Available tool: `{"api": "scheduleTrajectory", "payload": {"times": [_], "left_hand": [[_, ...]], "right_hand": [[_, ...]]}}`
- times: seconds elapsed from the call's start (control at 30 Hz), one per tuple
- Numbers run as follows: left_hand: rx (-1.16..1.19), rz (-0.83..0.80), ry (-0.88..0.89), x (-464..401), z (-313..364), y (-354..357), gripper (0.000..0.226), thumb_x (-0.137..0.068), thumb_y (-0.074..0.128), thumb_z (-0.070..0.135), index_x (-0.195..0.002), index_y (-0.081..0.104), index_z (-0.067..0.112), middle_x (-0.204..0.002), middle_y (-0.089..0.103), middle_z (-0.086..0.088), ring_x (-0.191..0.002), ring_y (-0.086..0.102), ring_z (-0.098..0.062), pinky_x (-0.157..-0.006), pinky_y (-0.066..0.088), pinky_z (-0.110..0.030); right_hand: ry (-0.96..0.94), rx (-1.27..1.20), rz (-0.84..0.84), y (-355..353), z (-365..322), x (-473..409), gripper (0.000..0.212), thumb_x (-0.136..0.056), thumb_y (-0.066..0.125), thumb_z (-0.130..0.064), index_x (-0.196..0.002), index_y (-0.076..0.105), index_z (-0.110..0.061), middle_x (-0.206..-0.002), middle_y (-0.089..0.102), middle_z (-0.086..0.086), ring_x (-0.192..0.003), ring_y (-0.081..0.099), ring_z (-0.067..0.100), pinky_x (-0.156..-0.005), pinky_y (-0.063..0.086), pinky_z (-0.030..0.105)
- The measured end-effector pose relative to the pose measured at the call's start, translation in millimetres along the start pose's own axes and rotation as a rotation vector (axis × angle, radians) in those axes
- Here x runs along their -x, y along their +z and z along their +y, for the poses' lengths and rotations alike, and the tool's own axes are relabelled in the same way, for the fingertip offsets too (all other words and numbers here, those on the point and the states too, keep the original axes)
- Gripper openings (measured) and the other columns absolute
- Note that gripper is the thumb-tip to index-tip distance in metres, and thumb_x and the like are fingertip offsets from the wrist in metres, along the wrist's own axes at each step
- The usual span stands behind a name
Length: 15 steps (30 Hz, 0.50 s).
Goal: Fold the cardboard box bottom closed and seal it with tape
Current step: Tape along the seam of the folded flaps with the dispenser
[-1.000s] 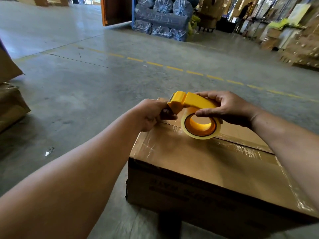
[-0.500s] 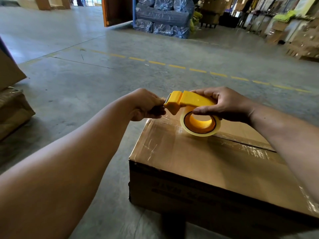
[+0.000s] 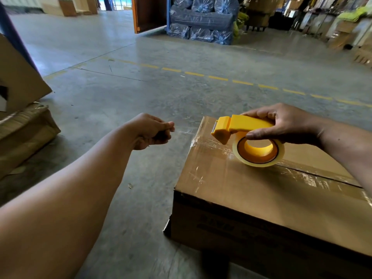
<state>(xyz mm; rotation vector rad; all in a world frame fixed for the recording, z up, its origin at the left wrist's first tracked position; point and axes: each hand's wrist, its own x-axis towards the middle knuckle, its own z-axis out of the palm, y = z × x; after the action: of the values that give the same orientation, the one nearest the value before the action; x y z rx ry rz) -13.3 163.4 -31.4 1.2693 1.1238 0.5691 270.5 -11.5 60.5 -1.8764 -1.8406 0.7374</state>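
Observation:
A brown cardboard box (image 3: 251,190) lies at the right with its flaps folded flat and clear tape shining along the seam. My right hand (image 3: 281,123) grips a yellow tape dispenser (image 3: 241,125) above the box's far left end, with its clear tape roll (image 3: 258,151) hanging under it. My left hand (image 3: 151,130) is out to the left of the box over the floor, fingers pinched on the free end of a clear tape strip (image 3: 185,132) that stretches back toward the dispenser's blade.
Grey concrete floor (image 3: 120,97) surrounds the box, with a dashed yellow line across it. Flattened and stacked cardboard (image 3: 22,125) sits at the left edge. Blue wrapped bales (image 3: 201,19) and shelves of goods stand far behind.
My left hand has pulled away leftward from the dispenser, drawing a length of tape out past the box's edge. My right hand and the dispenser stay over the box.

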Motion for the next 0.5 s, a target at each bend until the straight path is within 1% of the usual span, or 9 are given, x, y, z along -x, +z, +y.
{"api": "scheduleTrajectory", "payload": {"times": [0.1, 0.2, 0.3, 0.4, 0.43, 0.5], "left_hand": [[0.005, 0.007, -0.027, -1, -10, -2, 0.020, -0.085, 0.074, 0.019, -0.086, 0.075, -0.001, -0.067, 0.068, -0.010, -0.074, 0.067, -0.024, -0.084, 0.059, -0.041], [0.014, 0.000, -0.040, -2, -22, 7, 0.020, -0.089, 0.071, 0.019, -0.090, 0.074, -0.002, -0.067, 0.067, -0.009, -0.072, 0.066, -0.022, -0.085, 0.059, -0.040], [0.046, -0.018, -0.042, -5, -29, 15, 0.021, -0.090, 0.070, 0.019, -0.092, 0.073, -0.002, -0.072, 0.066, -0.011, -0.073, 0.067, -0.022, -0.084, 0.059, -0.039], [0.069, -0.025, -0.049, -10, -28, 18, 0.022, -0.088, 0.072, 0.019, -0.093, 0.074, -0.002, -0.075, 0.068, -0.011, -0.076, 0.068, -0.023, -0.084, 0.060, -0.040], [0.072, -0.028, -0.052, -12, -28, 19, 0.022, -0.088, 0.072, 0.019, -0.093, 0.075, -0.002, -0.075, 0.068, -0.012, -0.076, 0.068, -0.023, -0.083, 0.060, -0.040], [0.062, -0.039, -0.068, -14, -30, 20, 0.021, -0.087, 0.074, 0.019, -0.093, 0.076, -0.001, -0.075, 0.069, -0.011, -0.076, 0.068, -0.023, -0.082, 0.060, -0.041]], "right_hand": [[0.005, 0.014, 0.006, 3, -1, -3, 0.059, -0.063, 0.076, -0.043, -0.120, 0.061, -0.036, -0.107, 0.068, -0.020, -0.092, 0.064, -0.005, -0.075, 0.048, 0.006], [0.027, 0.044, 0.011, 4, -2, -5, 0.064, -0.063, 0.076, -0.047, -0.123, 0.061, -0.035, -0.108, 0.067, -0.021, -0.092, 0.063, -0.006, -0.085, 0.048, 0.016], [0.044, 0.081, 0.030, -1, -3, -4, 0.068, -0.061, 0.076, -0.052, -0.125, 0.060, -0.035, -0.108, 0.066, -0.024, -0.092, 0.061, -0.010, -0.084, 0.046, 0.016], [0.056, 0.104, 0.015, -7, -4, -4, 0.073, -0.058, 0.078, -0.065, -0.124, 0.062, -0.037, -0.105, 0.069, -0.024, -0.093, 0.063, -0.006, -0.087, 0.048, 0.021], [0.061, 0.108, 0.008, -8, -4, -3, 0.074, -0.057, 0.079, -0.064, -0.124, 0.063, -0.037, -0.105, 0.069, -0.024, -0.093, 0.063, -0.005, -0.086, 0.047, 0.020], [0.071, 0.120, 0.000, -8, -4, -2, 0.069, -0.060, 0.077, -0.058, -0.124, 0.062, -0.037, -0.106, 0.068, -0.023, -0.093, 0.063, -0.006, -0.084, 0.046, 0.017]]}}
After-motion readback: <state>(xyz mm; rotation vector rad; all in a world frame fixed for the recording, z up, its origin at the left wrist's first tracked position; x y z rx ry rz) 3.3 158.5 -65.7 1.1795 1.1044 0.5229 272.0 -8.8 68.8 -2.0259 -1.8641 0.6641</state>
